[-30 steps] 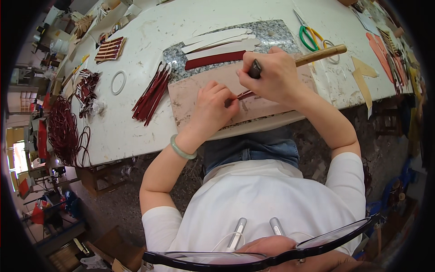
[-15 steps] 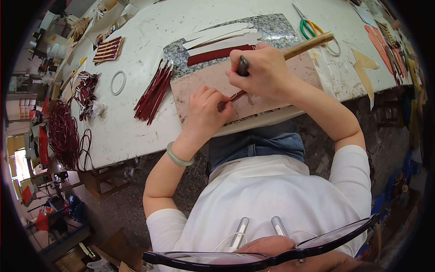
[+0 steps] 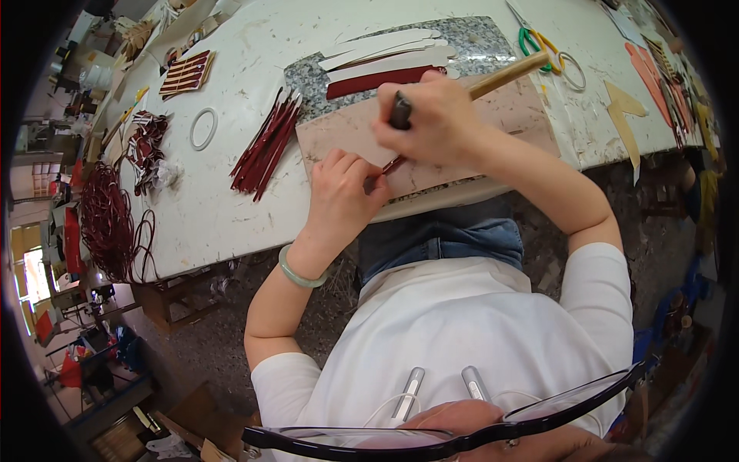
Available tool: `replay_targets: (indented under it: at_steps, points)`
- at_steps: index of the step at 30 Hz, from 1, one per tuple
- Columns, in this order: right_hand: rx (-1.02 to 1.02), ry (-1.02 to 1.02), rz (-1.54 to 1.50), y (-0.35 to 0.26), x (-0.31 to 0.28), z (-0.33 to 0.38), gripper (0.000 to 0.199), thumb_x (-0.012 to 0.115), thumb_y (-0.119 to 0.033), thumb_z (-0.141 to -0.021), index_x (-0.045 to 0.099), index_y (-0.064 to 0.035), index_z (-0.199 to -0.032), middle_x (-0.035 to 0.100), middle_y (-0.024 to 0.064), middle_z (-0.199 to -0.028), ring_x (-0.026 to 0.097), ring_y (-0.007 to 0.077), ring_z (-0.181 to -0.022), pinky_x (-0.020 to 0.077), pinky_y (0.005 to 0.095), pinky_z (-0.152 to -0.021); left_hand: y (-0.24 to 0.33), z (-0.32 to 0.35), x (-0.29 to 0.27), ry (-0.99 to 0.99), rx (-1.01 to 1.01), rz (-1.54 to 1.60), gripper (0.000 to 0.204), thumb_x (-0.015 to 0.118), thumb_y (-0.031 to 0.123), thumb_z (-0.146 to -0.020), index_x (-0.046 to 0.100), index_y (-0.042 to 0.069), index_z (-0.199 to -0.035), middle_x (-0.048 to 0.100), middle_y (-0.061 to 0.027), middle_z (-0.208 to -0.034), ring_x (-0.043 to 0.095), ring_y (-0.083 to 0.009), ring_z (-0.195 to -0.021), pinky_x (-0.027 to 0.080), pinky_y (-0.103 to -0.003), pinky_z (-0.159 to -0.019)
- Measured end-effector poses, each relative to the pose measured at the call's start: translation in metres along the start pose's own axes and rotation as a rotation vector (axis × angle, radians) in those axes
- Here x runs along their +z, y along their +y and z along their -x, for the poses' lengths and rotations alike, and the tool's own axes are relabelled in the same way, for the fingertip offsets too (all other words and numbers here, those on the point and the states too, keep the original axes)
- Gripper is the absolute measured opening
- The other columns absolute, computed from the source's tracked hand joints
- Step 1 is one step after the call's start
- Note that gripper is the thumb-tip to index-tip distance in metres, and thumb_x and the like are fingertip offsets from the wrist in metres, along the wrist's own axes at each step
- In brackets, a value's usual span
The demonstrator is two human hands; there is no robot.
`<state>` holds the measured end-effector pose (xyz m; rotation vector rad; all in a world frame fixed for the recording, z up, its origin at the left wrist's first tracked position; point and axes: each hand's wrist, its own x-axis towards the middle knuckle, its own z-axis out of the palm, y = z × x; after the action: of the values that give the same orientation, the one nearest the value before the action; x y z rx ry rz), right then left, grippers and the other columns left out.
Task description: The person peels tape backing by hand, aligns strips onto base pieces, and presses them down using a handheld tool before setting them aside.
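My right hand [image 3: 440,115] is wrapped round a hammer [image 3: 509,75], close to its dark head, with the wooden handle slanting up to the right. It is over a pinkish-brown board [image 3: 493,132]. To its lower left, my left hand [image 3: 342,189] lies on the board's left part, thumb and fingers pinched on a narrow dark red leather-like strip [image 3: 395,164]. The strip runs from the fingertips to under the right hand, which hides its far end. Just behind the board, a wider dark red strip [image 3: 377,83] and several white strips [image 3: 385,55] rest on a speckled stone slab [image 3: 479,38].
Left of the board lies a bundle of dark red strips [image 3: 267,146], then a pale ring [image 3: 203,129] and tangled red cord [image 3: 108,219]. A strip-covered card [image 3: 187,75] is farther back. Scissors [image 3: 531,42] and a yellowish paper piece [image 3: 623,127] lie on the right.
Both hands have shifted slightly left over the board, the strip and hammer moving with them. The whole view has shifted a little too.
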<state>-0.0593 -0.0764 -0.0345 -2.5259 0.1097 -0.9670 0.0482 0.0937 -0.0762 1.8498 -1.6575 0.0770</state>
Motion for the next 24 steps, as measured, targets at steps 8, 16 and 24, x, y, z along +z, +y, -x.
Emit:
replay_targets:
  at_steps: [8,16,24]
  points:
    - [-0.019,0.002,-0.024,-0.010,0.011,-0.001,0.021,0.076,-0.023,-0.075,0.057,-0.0174,-0.068,0.055,-0.0011,-0.055,0.048,0.0236,-0.047,0.0399,0.0324,-0.059,-0.001,0.009,-0.015,-0.041,-0.049,0.039,0.012,0.074,0.001,-0.069,0.064,0.005,-0.073,0.062,-0.0066,-0.073,0.059,-0.0280,-0.078,0.047,-0.039,-0.070]
    - [-0.032,0.010,-0.075,-0.016,0.024,-0.004,0.021,0.077,-0.024,-0.076,0.059,-0.0173,-0.070,0.055,0.0001,-0.055,0.048,0.0241,-0.048,0.0393,0.0330,-0.059,-0.004,0.022,-0.023,-0.051,-0.133,0.121,0.011,0.074,0.003,-0.069,0.065,0.008,-0.071,0.062,-0.0015,-0.072,0.059,-0.0230,-0.079,0.043,-0.039,-0.069]
    - [-0.059,-0.004,-0.145,-0.028,0.035,-0.010,0.021,0.076,-0.022,-0.077,0.056,-0.0170,-0.073,0.055,-0.0015,-0.055,0.050,0.0241,-0.048,0.0408,0.0343,-0.060,-0.006,0.037,-0.025,0.016,-0.175,0.092,0.012,0.075,0.002,-0.069,0.066,0.009,-0.073,0.062,-0.0008,-0.072,0.059,-0.0224,-0.077,0.042,-0.036,-0.073]
